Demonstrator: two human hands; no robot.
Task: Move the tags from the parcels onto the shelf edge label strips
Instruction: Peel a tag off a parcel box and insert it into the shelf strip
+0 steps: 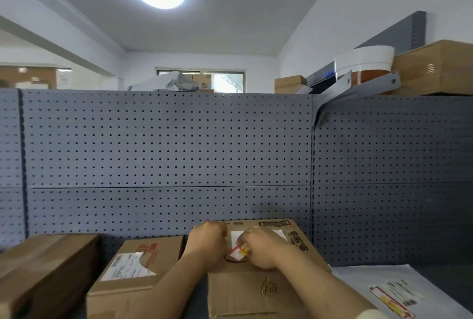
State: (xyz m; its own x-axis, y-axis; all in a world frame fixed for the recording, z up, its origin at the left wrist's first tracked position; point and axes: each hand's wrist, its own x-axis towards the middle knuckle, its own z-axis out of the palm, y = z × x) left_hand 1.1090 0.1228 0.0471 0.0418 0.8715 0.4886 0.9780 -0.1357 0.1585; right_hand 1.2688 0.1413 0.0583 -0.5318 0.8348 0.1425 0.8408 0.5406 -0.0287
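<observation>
A brown cardboard parcel stands at the bottom centre with a white label on its top. A small white, red and yellow tag lies on that top, partly lifted at one end. My right hand pinches the tag with curled fingers. On the parcel's left top edge sits my left hand, its fingers curled over the edge and gripping it. No shelf edge label strip shows in this view.
A second parcel with a torn shipping label sits to the left, and a third box further left. A white mailer bag lies at the right. Grey pegboard rises behind. Boxes and a white roll sit on top.
</observation>
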